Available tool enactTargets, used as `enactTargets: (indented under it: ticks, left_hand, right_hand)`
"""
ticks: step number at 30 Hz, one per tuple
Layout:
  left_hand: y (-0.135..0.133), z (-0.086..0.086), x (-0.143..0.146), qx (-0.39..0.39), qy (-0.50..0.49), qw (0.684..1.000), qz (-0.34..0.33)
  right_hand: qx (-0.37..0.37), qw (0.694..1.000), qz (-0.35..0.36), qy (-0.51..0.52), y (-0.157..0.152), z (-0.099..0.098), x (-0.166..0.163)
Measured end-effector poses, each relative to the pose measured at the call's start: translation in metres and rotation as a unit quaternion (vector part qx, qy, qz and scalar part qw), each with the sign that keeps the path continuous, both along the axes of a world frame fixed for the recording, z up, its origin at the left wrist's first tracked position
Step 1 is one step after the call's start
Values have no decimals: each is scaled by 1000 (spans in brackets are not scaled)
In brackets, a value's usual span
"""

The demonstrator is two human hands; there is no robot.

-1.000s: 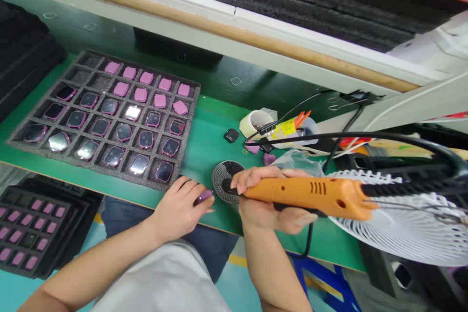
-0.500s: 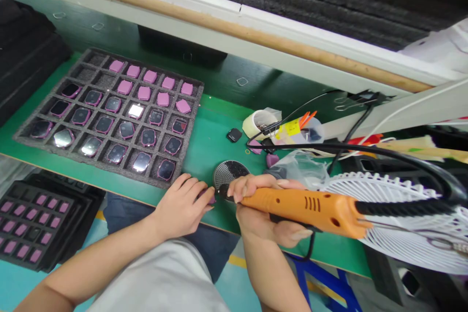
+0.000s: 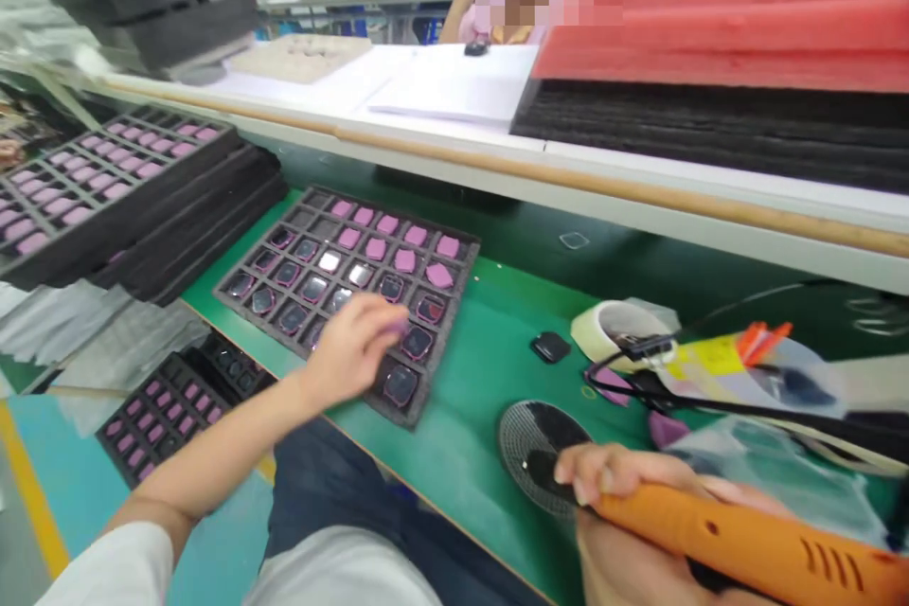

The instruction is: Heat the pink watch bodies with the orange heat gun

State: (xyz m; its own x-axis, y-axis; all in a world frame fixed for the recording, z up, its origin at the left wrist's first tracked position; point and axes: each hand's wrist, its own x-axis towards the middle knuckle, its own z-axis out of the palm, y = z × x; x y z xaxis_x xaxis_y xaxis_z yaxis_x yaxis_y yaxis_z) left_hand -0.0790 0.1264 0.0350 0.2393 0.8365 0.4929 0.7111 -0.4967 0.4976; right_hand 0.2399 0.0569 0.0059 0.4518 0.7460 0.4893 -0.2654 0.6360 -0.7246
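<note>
My left hand (image 3: 351, 347) hovers over the near right part of a black foam tray (image 3: 463, 271) of pink watch bodies, blurred by motion; a small purple piece (image 3: 398, 328) shows at its fingertips. My right hand (image 3: 616, 516) is wrapped round an orange electric screwdriver (image 3: 745, 544) at the lower right, its tip over a round black mesh disc (image 3: 525, 440) on the green bench mat (image 3: 475, 398).
More black foam trays of pink parts are stacked at the left (image 3: 106, 180) and below the bench (image 3: 170, 398). A tape roll (image 3: 614, 327), a small black part (image 3: 550, 347), cables and a plastic bag lie at the right. A raised shelf (image 3: 639, 180) carries papers, red and black foam. Another person sits behind it.
My left hand has moved from beside the mesh disc up and left over the tray, carrying the purple piece. The camera has tilted up, showing the shelf and the room beyond.
</note>
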Motion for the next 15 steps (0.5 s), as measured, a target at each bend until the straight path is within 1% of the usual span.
enactTargets:
  ticks: [2, 4, 6, 7, 8, 10, 13, 15]
  left_hand:
    - [57, 10, -42, -3, 20, 996, 84]
    - [108, 17, -79, -12, 33, 990, 139]
    - [144, 19, -103, -32, 48, 984, 169]
    - [155, 18, -111, -44, 58, 982, 173]
    - [162, 16, -117, -57, 69, 981, 173]
    - [166, 8, -122, -81, 93, 979, 165]
    - [159, -4, -123, -104, 128, 974, 153]
    - [156, -9, -122, -109, 152, 971, 151]
  right_hand:
    - [-9, 1000, -20, 10, 2, -7, 0]
    - [-13, 1000, -26, 5, 3, -10, -1]
    - [-10, 1000, -16, -1, 3, -9, -2]
    - [-13, 1000, -10, 0, 3, -7, -3]
    - [-19, 1000, -8, 4, 2, -4, -4]
    - [-41, 999, -12, 11, 1, 0, -5]
    - [-58, 998, -18, 16, 0, 3, -7]
    - [-62, 998, -13, 19, 0, 2, -6]
